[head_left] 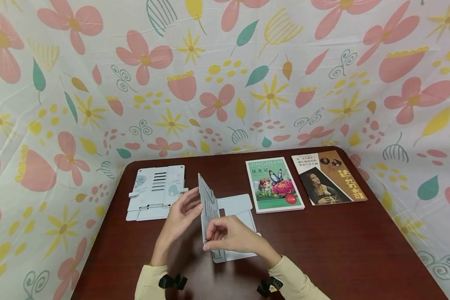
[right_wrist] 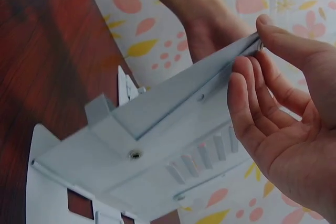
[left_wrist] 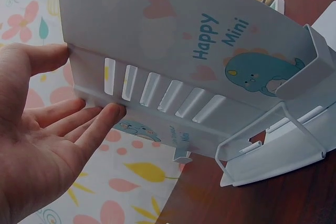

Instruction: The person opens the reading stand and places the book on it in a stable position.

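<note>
A light blue-grey metal book stand (head_left: 240, 203) stands on the table, its slotted panel (left_wrist: 173, 98) tilted up from its base. "Happy Mini" and a cartoon dinosaur are printed on that panel. With fairly straight fingers, my left hand (head_left: 181, 214) touches the panel's outer edge; thumb and fingertips rest there in the left wrist view. My right hand (head_left: 234, 236) pinches a near corner of the panel between thumb and forefinger, its other fingers loosely bent. A wire bracket (left_wrist: 278, 114) juts out at the panel's lower end.
A second, similar book stand (head_left: 155, 189) lies flat at the left of the dark wooden table (head_left: 322, 246). On the right lie a green-covered book (head_left: 273, 187) and a brown and white book (head_left: 328, 177). A flower-patterned cloth (head_left: 225, 75) hangs behind the table.
</note>
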Motion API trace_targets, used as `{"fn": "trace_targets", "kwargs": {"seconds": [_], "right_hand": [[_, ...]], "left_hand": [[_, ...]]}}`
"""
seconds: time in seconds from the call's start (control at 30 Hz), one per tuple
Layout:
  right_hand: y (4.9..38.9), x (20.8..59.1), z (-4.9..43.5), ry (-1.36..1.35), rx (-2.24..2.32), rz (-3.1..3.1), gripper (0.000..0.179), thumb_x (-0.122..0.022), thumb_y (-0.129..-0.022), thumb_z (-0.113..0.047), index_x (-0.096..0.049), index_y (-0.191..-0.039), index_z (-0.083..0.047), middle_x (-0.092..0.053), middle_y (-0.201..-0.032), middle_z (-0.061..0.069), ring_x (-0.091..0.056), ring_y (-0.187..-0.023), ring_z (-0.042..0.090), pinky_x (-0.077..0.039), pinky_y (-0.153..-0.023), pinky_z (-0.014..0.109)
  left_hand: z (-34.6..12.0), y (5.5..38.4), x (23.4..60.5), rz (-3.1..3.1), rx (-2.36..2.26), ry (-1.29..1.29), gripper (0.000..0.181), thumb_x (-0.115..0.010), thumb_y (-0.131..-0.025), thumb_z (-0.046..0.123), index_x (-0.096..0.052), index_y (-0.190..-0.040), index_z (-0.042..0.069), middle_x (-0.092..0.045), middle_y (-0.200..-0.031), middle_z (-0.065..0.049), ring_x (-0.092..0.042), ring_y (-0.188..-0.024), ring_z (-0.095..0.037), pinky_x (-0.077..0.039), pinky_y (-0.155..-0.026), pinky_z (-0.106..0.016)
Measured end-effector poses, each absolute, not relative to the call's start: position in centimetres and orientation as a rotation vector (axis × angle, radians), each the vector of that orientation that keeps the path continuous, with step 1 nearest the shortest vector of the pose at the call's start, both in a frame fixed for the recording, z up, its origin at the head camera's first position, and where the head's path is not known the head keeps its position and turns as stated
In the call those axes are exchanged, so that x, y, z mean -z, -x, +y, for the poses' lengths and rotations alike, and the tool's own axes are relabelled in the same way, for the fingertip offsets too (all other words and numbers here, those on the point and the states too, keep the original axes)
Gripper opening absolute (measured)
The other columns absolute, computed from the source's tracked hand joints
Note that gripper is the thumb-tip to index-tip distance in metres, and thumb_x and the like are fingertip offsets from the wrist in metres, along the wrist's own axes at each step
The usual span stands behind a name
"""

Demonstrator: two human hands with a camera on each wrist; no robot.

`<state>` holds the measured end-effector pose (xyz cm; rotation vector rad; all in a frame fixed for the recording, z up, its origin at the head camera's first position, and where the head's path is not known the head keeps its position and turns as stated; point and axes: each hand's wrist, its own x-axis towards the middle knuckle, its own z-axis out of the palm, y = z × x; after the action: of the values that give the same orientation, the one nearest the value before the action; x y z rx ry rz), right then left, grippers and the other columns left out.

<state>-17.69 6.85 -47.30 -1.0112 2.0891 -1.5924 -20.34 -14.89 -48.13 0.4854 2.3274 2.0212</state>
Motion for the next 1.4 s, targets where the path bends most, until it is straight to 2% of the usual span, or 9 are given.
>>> {"fn": "trace_targets", "kwargs": {"seconds": [0.23,0.4,0.63,0.77,0.93,1.13,1.4], "right_hand": [[19.0,49.4,9.2,1.095,1.492,2.096,0.011,-0.079,-0.09,-0.016,-0.07,-0.092,-0.009,-0.071,-0.085,0.004,-0.065,-0.075,0.002,-0.06,-0.07,0.025],[20.5,52.5,12.5,0.955,1.298,2.39,0.011,-0.078,-0.089,-0.01,-0.07,-0.095,-0.005,-0.071,-0.085,0.0,-0.064,-0.075,0.003,-0.057,-0.071,0.022],[20.3,55.2,15.6,0.848,1.114,2.556,0.015,-0.079,-0.086,-0.007,-0.07,-0.098,-0.003,-0.068,-0.087,0.004,-0.059,-0.075,0.008,-0.052,-0.065,0.02],[20.1,56.2,15.9,0.84,1.044,2.664,0.017,-0.079,-0.084,-0.005,-0.069,-0.097,-0.003,-0.062,-0.086,0.006,-0.052,-0.075,0.008,-0.048,-0.065,0.021],[20.1,56.9,15.8,0.801,0.996,2.738,0.014,-0.078,-0.085,-0.004,-0.066,-0.09,-0.007,-0.054,-0.083,0.002,-0.047,-0.074,0.007,-0.046,-0.064,0.021],[20.3,57.5,15.6,0.795,0.973,2.802,0.013,-0.073,-0.088,-0.001,-0.063,-0.083,-0.009,-0.051,-0.081,0.0,-0.046,-0.074,0.006,-0.045,-0.064,0.021],[20.4,58.4,15.6,0.785,1.075,2.767,0.013,-0.069,-0.092,-0.002,-0.063,-0.085,-0.01,-0.05,-0.082,0.0,-0.045,-0.073,0.004,-0.044,-0.063,0.019]], "left_hand": [[-14.8,20.3,48.1,2.303,-2.052,-0.45,0.055,-0.067,-0.097,0.008,-0.048,-0.148,0.005,-0.052,-0.148,-0.023,-0.059,-0.129,-0.041,-0.053,-0.101,-0.026],[-14.8,20.4,48.2,2.308,-2.058,-0.408,0.055,-0.068,-0.096,0.007,-0.049,-0.147,0.004,-0.053,-0.147,-0.023,-0.059,-0.128,-0.041,-0.053,-0.099,-0.024],[-14.8,20.4,48.5,2.324,-2.059,-0.405,0.054,-0.068,-0.095,0.005,-0.049,-0.146,0.002,-0.052,-0.148,-0.025,-0.059,-0.128,-0.043,-0.053,-0.098,-0.022],[-14.8,20.5,48.5,2.31,-2.074,-0.412,0.054,-0.068,-0.095,0.005,-0.049,-0.146,0.001,-0.051,-0.148,-0.025,-0.058,-0.128,-0.044,-0.053,-0.098,-0.021],[-14.6,20.4,48.5,2.299,-2.079,-0.399,0.055,-0.068,-0.095,0.005,-0.049,-0.146,0.001,-0.051,-0.148,-0.025,-0.058,-0.129,-0.044,-0.053,-0.098,-0.021],[-14.1,20.3,48.3,2.301,-2.083,-0.393,0.053,-0.067,-0.096,0.005,-0.049,-0.146,0.001,-0.053,-0.146,-0.026,-0.058,-0.129,-0.043,-0.053,-0.1,-0.025],[-13.2,20.4,47.9,2.331,-2.039,-0.416,0.055,-0.07,-0.095,0.01,-0.049,-0.146,0.006,-0.055,-0.145,-0.022,-0.06,-0.128,-0.038,-0.054,-0.102,-0.032]]}}
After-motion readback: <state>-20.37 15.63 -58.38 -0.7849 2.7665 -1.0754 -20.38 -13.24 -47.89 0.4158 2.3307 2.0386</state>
